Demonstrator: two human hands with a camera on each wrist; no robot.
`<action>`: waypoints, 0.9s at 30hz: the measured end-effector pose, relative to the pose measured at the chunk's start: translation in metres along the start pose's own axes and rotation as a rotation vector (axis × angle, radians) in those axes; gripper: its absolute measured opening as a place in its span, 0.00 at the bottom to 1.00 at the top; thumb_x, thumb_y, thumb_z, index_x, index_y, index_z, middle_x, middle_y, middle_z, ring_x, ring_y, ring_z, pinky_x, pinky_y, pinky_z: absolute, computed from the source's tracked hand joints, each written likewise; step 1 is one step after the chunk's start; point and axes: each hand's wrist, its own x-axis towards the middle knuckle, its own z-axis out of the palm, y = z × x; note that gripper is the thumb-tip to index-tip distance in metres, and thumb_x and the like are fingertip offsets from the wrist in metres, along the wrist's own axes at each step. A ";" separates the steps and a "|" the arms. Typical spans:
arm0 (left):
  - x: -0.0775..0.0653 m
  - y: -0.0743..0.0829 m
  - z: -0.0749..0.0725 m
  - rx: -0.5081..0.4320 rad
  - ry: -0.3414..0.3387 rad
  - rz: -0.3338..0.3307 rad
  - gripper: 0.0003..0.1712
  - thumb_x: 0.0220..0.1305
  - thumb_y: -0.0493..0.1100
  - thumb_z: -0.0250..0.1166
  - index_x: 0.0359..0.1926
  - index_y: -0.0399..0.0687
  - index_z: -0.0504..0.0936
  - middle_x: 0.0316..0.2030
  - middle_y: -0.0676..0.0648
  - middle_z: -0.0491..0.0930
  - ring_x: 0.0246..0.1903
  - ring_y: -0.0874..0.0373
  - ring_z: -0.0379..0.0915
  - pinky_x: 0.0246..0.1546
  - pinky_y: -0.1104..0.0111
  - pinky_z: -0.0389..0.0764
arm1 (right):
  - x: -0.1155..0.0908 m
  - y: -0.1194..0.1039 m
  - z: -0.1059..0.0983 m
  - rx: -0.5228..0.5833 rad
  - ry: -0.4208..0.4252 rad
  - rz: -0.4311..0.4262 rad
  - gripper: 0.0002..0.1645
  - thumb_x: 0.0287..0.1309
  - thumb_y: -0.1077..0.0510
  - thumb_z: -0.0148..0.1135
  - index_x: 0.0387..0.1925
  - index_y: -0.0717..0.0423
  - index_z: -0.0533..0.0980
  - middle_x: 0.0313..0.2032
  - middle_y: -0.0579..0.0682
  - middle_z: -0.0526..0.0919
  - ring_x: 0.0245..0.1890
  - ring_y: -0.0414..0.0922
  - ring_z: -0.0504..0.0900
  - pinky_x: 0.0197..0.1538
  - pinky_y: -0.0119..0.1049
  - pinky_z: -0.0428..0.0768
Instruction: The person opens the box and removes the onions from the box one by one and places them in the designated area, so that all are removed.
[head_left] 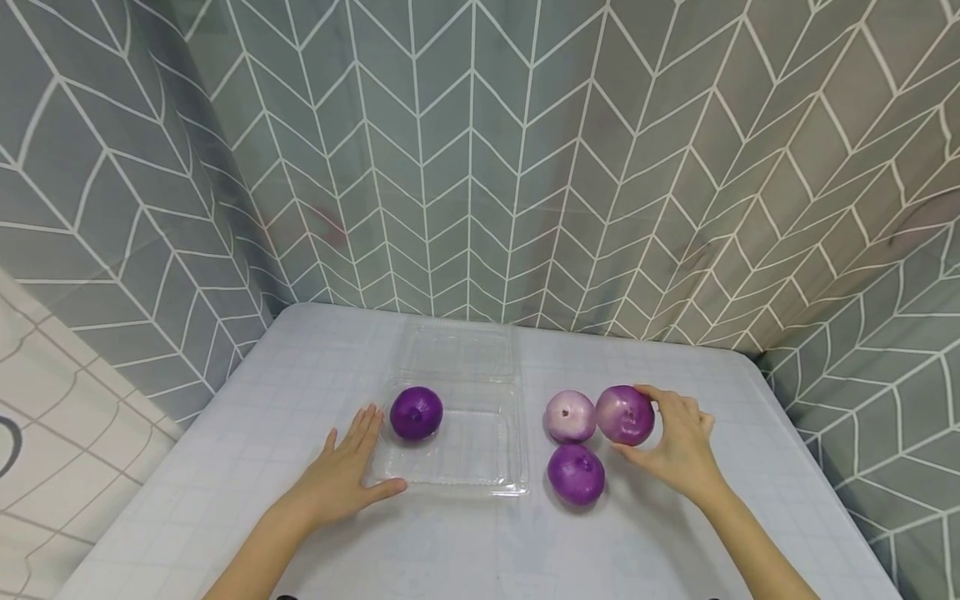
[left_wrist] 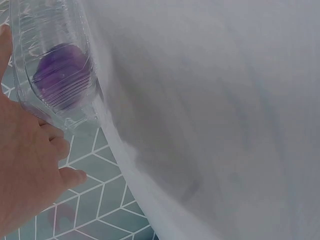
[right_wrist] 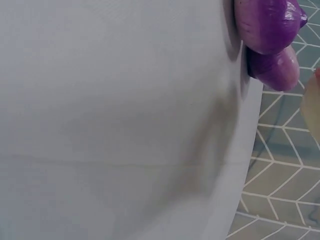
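A clear plastic clamshell container [head_left: 480, 454] lies with its lid folded back on the table. One purple onion [head_left: 416, 413] sits in its left part and shows through the wall in the left wrist view. My left hand [head_left: 341, 479] rests at the container's left edge, fingers straight and thumb by the near corner. On the right, my right hand [head_left: 681, 446] grips a purple onion [head_left: 626, 415] between thumb and fingers. Beside it are a paler onion [head_left: 570, 417] and, nearer me, another purple onion [head_left: 576, 475]. The right wrist view catches only a bit of my right hand at its edge.
The container's lid [head_left: 457, 350] lies flat toward the table's back edge. A white table [head_left: 315, 350] with rounded back corners carries everything. Grey curtains [head_left: 480, 167] with a white chevron pattern hang behind it and on both sides.
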 end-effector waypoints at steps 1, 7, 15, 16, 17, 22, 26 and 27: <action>0.000 0.000 -0.001 0.002 0.000 0.000 0.62 0.54 0.70 0.63 0.71 0.27 0.51 0.71 0.31 0.48 0.71 0.37 0.42 0.64 0.35 0.44 | -0.001 0.001 0.000 -0.010 -0.003 0.009 0.55 0.21 0.52 0.85 0.58 0.59 0.70 0.45 0.55 0.77 0.43 0.52 0.66 0.38 0.48 0.52; 0.000 0.003 -0.005 0.014 -0.035 -0.031 0.63 0.55 0.72 0.61 0.72 0.29 0.49 0.72 0.33 0.46 0.72 0.38 0.41 0.65 0.37 0.44 | -0.009 0.007 0.007 -0.085 -0.089 0.139 0.51 0.32 0.48 0.81 0.59 0.62 0.70 0.46 0.63 0.79 0.41 0.56 0.67 0.35 0.47 0.52; 0.000 0.004 -0.006 0.026 -0.046 -0.039 0.63 0.55 0.72 0.60 0.72 0.29 0.49 0.73 0.33 0.45 0.72 0.39 0.40 0.65 0.36 0.44 | -0.014 0.007 0.016 -0.124 -0.237 0.231 0.50 0.42 0.44 0.75 0.63 0.64 0.67 0.50 0.69 0.76 0.45 0.63 0.68 0.36 0.50 0.55; 0.000 0.004 -0.007 0.026 -0.045 -0.038 0.62 0.55 0.72 0.60 0.72 0.29 0.49 0.73 0.33 0.45 0.72 0.39 0.40 0.65 0.36 0.44 | -0.014 0.007 0.017 -0.125 -0.245 0.235 0.50 0.43 0.44 0.75 0.64 0.63 0.66 0.51 0.69 0.75 0.46 0.64 0.67 0.36 0.50 0.55; 0.000 0.004 -0.007 0.025 -0.046 -0.039 0.63 0.55 0.72 0.60 0.72 0.29 0.49 0.73 0.33 0.45 0.72 0.39 0.40 0.65 0.36 0.44 | -0.014 0.007 0.018 -0.122 -0.250 0.236 0.50 0.44 0.44 0.74 0.64 0.63 0.66 0.52 0.69 0.74 0.47 0.65 0.67 0.37 0.51 0.56; 0.000 0.003 -0.006 0.020 -0.047 -0.041 0.63 0.55 0.72 0.61 0.72 0.29 0.49 0.73 0.34 0.45 0.72 0.39 0.39 0.65 0.36 0.44 | -0.011 0.006 0.026 -0.092 -0.240 0.214 0.50 0.45 0.47 0.74 0.66 0.61 0.64 0.55 0.70 0.71 0.50 0.68 0.65 0.39 0.53 0.56; 0.001 0.003 -0.006 0.023 -0.048 -0.040 0.63 0.55 0.72 0.60 0.72 0.29 0.49 0.73 0.34 0.45 0.72 0.39 0.39 0.64 0.36 0.44 | -0.010 0.005 0.029 -0.080 -0.237 0.199 0.51 0.45 0.48 0.75 0.67 0.61 0.62 0.56 0.69 0.70 0.51 0.68 0.63 0.40 0.54 0.55; 0.001 0.003 -0.005 0.025 -0.048 -0.040 0.63 0.55 0.72 0.60 0.72 0.29 0.49 0.73 0.33 0.45 0.72 0.39 0.40 0.64 0.35 0.44 | -0.010 0.005 0.030 -0.077 -0.240 0.199 0.51 0.45 0.48 0.75 0.67 0.60 0.62 0.56 0.69 0.70 0.52 0.68 0.63 0.41 0.55 0.55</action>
